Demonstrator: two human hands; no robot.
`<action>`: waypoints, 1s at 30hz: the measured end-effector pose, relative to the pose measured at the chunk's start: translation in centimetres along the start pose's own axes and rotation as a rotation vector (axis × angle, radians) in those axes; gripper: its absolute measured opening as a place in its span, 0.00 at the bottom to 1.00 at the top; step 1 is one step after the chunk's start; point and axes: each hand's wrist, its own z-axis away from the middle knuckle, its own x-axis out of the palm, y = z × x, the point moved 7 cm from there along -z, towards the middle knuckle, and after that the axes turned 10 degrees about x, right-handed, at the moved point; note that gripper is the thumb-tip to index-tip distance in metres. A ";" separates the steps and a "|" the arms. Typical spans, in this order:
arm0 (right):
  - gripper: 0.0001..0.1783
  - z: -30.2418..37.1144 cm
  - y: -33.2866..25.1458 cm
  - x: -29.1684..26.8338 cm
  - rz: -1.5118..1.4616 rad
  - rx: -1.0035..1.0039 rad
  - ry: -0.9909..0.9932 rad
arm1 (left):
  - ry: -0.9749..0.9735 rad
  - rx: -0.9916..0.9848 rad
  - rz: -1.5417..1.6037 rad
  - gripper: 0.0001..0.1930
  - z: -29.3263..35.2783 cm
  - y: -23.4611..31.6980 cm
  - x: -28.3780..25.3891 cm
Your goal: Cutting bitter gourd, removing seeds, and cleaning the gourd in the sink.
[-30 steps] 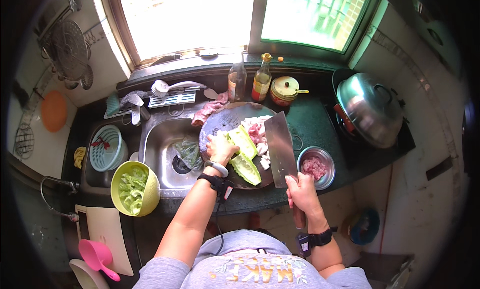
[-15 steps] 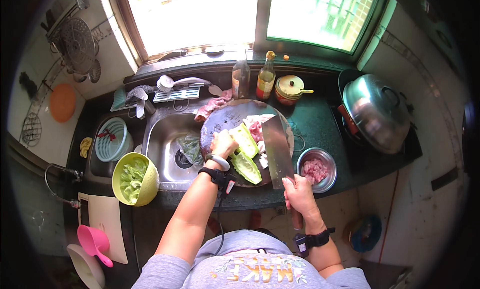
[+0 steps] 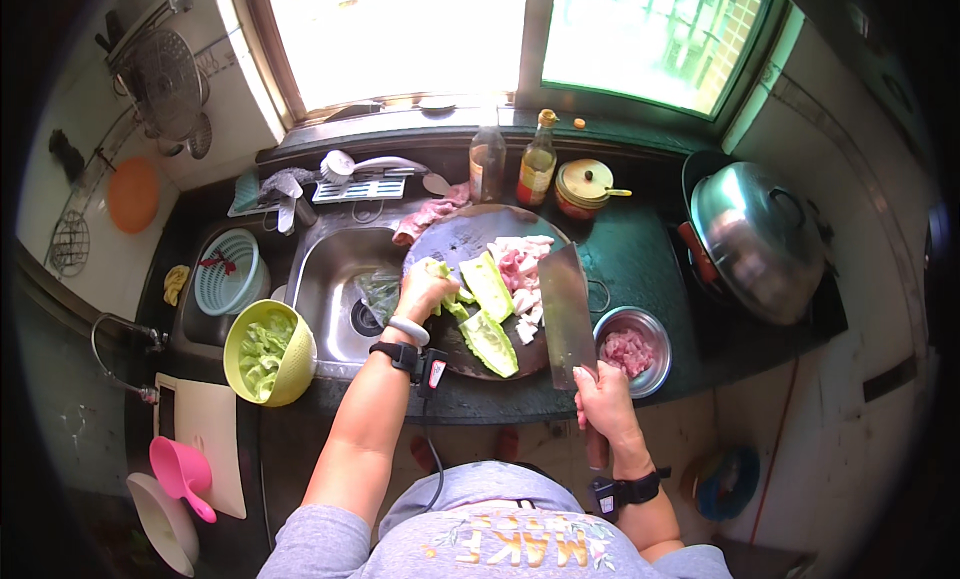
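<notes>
A round chopping board sits at the counter's front, with two hollowed light-green vegetable halves on it, perhaps bitter melon. Beside them lies a heap of cut pink and whitish meat. Over the board's left part, my left hand is closed on green vegetable scraps that poke out between the fingers. My right hand grips the handle of a broad cleaver, its blade pointing away from me past the board's right edge. Just right of the cleaver stands a metal bowl of minced meat.
Left of the board is a steel sink holding a plastic bag; a yellow-green basin of leaves stands at its front corner. Two bottles and a lidded pot line the back. A large domed wok lid covers the stove.
My left hand has shifted left and slightly nearer, away from the green halves, carrying green scraps. The cleaver has moved a little right, off the meat heap.
</notes>
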 end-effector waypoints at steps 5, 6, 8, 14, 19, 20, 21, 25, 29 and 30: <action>0.11 -0.5 -0.3 1.1 -0.019 -0.004 -0.047 | 0.215 0.091 0.418 0.13 0.9 -0.9 -5.0; 0.11 -0.6 -0.1 1.0 -0.007 0.001 -0.033 | 0.255 0.171 0.450 0.13 1.5 -0.2 -6.5; 0.10 -0.9 0.2 0.7 0.002 -0.001 -0.034 | 0.326 0.241 0.499 0.15 2.8 1.6 -10.7; 0.08 -0.5 -1.8 2.2 -0.023 -0.027 -0.135 | 0.819 0.117 -0.241 0.18 11.8 -1.8 -31.4; 0.09 -0.5 -3.2 3.7 0.054 -0.070 -0.165 | 0.646 -0.184 -0.197 0.33 15.5 -7.3 -33.0; 0.09 -0.5 -3.3 3.5 0.051 -0.068 -0.154 | 0.518 -0.131 -0.159 0.41 15.3 -5.0 -31.8; 0.09 -0.4 -3.6 3.6 0.047 -0.082 -0.155 | 0.513 -0.130 -0.159 0.41 15.4 -4.2 -31.4; 0.10 0.3 -4.5 3.8 0.057 -0.092 -0.096 | 0.751 0.202 -0.503 0.33 14.6 2.6 -28.3; 0.11 0.7 -4.4 3.4 0.064 -0.105 -0.068 | 0.123 0.213 0.132 0.22 10.3 3.7 -14.0; 0.11 0.9 -4.1 3.0 0.082 -0.119 -0.051 | -0.053 0.086 0.062 0.19 10.3 3.4 -10.0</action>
